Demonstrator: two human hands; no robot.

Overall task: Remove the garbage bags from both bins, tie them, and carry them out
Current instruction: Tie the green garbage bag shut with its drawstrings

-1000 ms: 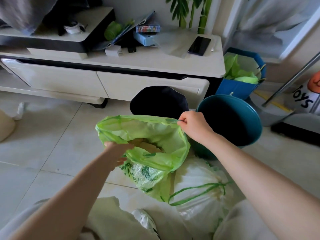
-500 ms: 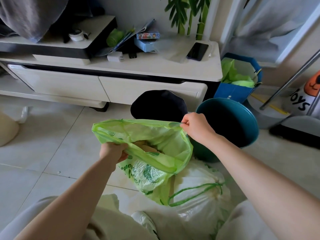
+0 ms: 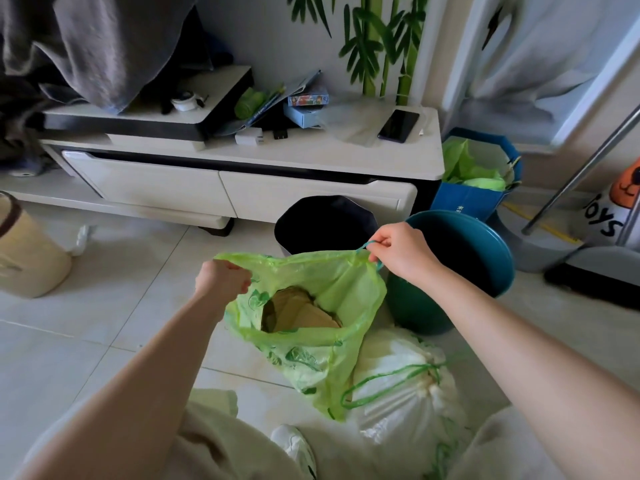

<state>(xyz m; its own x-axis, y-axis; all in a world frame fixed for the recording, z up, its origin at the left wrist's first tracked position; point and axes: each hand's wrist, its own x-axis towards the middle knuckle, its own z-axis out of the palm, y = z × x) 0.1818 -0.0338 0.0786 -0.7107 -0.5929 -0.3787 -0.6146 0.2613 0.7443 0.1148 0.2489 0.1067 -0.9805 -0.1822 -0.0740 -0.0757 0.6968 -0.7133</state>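
Both hands are gripping the green bag [image 3: 311,355], left hand [image 3: 221,280] bunching the rim, right hand [image 3: 401,251] pinching the drawstring [image 3: 367,244], so I'd be pulling evenly to cinch it.

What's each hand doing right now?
Left hand: closed, gripping the rim of the green garbage bag.
Right hand: closed, pinching the bag's drawstring.

Thin translucent plastic green bag [image 3: 311,344] (crinkled) — glossy floor tiles [image 3: 104,306]
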